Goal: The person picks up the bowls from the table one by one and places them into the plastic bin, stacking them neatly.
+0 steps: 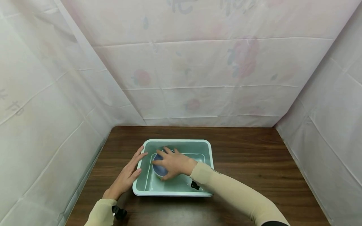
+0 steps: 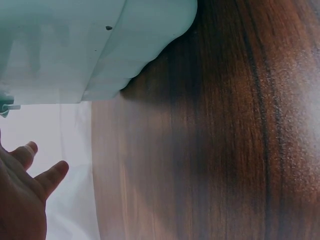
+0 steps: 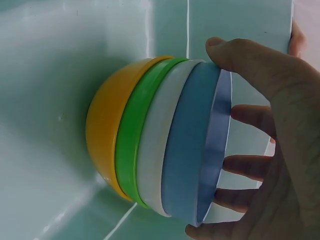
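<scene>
A stack of nested bowls, orange, green, white and blue from bottom to top, stands in the left part of a pale green plastic tub (image 1: 181,189). The blue bowl (image 3: 187,145) is uppermost, its mouth facing up. My right hand (image 1: 176,163) is spread over this bowl, palm down. In the right wrist view its thumb tip is right at the blue rim, and the straight fingers (image 3: 247,167) reach across the mouth. The orange bowl (image 3: 107,130) is lowest. My left hand (image 1: 125,175), fingers extended and apart, is at the tub's left rim.
The tub stands on a dark wood-grain table (image 1: 254,169), left of its middle. White printed sheeting (image 1: 198,69) hangs behind the table and along both sides. A dark wrist camera (image 1: 118,212) sits on the left wrist.
</scene>
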{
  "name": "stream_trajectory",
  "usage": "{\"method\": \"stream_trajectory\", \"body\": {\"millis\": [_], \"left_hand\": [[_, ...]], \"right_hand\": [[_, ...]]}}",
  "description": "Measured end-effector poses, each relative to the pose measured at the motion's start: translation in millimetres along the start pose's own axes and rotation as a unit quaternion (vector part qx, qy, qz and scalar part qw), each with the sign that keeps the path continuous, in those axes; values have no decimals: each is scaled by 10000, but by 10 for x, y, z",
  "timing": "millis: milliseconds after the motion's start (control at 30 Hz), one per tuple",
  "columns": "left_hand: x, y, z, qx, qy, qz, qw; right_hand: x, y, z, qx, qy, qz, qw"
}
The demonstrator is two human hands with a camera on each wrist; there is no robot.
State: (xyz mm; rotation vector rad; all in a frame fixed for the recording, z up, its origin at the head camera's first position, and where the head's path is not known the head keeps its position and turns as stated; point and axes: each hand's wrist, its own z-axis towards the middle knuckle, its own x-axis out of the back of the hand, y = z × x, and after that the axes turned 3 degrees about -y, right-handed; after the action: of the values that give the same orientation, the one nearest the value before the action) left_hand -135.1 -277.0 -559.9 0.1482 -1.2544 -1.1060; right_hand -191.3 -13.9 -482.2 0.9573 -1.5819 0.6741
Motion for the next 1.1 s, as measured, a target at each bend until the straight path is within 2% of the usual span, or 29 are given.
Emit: {"method": "stream_trajectory", "body": {"millis": [167,400,600,733,933,1100], "left_hand": [[-30,-9,28,2,-11,24,10000],[9,0,74,-73,-48,100,9999],[92,88,91,464,-311,263,9981],[136,173,99,694,-474,312,9960],[144,235,94,786,-425,435,9950],[143,283,88,860,-491,609,9932]], "right_hand": [[18,45,-71,7,123,-150,9998],[88,157,-167,-105,117,87,9998],[207,247,-278,-174,373,397,9984],[281,296,-414,-295,511,705,9958],[380,415,-684,-594,689,1189,9887],[346,555,-982,-907,920,1770,9757]]}}
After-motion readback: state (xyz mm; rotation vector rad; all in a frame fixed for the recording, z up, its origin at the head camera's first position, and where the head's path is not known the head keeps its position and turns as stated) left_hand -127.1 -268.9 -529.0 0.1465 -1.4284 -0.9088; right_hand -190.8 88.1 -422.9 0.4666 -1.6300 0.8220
